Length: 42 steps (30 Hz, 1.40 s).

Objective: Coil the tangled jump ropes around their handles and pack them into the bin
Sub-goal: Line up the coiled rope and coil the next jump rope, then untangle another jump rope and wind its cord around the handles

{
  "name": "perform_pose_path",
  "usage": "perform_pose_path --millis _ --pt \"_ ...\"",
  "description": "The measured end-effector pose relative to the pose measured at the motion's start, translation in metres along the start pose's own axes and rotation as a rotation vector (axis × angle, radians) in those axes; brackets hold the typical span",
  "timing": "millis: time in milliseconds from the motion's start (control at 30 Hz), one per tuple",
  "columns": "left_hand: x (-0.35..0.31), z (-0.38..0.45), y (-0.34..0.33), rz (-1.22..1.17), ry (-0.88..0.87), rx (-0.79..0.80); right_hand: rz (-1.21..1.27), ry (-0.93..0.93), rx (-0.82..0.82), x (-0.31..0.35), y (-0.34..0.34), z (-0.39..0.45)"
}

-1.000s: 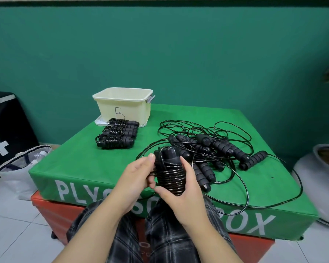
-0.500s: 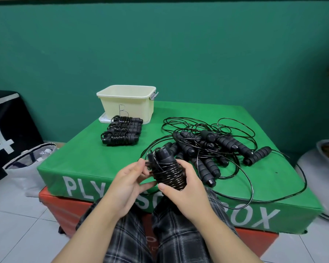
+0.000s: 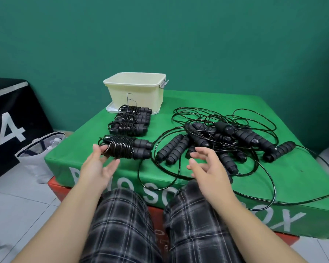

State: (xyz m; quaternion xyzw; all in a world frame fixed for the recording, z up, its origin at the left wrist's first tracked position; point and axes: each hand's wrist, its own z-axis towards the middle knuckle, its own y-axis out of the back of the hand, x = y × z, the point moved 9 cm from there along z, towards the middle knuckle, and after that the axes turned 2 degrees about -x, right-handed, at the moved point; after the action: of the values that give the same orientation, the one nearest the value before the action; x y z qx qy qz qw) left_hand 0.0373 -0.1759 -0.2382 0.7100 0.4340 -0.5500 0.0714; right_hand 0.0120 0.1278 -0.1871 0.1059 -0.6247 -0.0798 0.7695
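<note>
A coiled rope (image 3: 126,149), its glossy black cord wound tightly round two ribbed foam handles, is seen lying on the green box (image 3: 292,168) before three similar bundles (image 3: 131,120) and the cream bin (image 3: 137,92). It is touched by the relaxed left hand (image 3: 99,168); the right hand (image 3: 207,166) is held empty, fingers spread, near the tangle (image 3: 226,137).

A green padded box (image 3: 207,188) with white lettering sits mid-frame on a red one (image 3: 65,188) — at left, a black panel (image 3: 11,118) with white numerals and a pale bag (image 3: 36,158) — behind, a teal wall (image 3: 160,35).
</note>
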Motion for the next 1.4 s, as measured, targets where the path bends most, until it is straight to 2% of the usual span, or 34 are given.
perform_pose_path --millis 133,267,433,733,867,967,1033,1133,1233,1300,1400 --pt "-0.005 0.035 -0.003 0.025 0.016 -0.097 -0.075 -0.034 -0.008 -0.006 -0.003 0.021" --pt "0.002 0.071 -0.012 0.051 0.062 -0.130 -0.037 -0.043 -0.016 -0.009 -0.004 0.031" --pt "-0.004 0.098 -0.019 0.060 0.004 -0.175 0.000 -0.066 0.004 -0.016 -0.006 0.032" --pt "0.010 0.067 -0.049 0.135 -0.053 0.100 -0.052 -0.059 0.018 -0.013 -0.010 0.031" --pt "0.027 0.041 -0.063 0.260 -0.045 0.163 -0.057 -0.030 0.015 -0.009 -0.008 0.026" --pt "0.048 0.015 -0.083 0.365 -0.034 0.259 -0.084 0.055 -0.071 -0.002 0.000 0.025" --pt "0.065 0.000 -0.096 0.509 -0.042 0.328 -0.170 0.150 -0.187 0.003 0.012 0.026" --pt "0.078 -0.010 -0.114 0.812 -0.221 0.397 -0.445 0.344 -0.397 0.018 0.035 0.031" --pt "0.092 -0.018 -0.124 1.164 -0.499 0.428 -0.562 0.371 -0.511 0.024 0.060 0.050" --pt "0.101 -0.026 -0.123 1.350 -0.673 0.386 -0.607 0.313 -0.517 0.025 0.073 0.070" --pt "0.105 -0.037 -0.120 1.513 -0.888 0.285 -0.699 0.105 -0.362 0.011 0.081 0.103"
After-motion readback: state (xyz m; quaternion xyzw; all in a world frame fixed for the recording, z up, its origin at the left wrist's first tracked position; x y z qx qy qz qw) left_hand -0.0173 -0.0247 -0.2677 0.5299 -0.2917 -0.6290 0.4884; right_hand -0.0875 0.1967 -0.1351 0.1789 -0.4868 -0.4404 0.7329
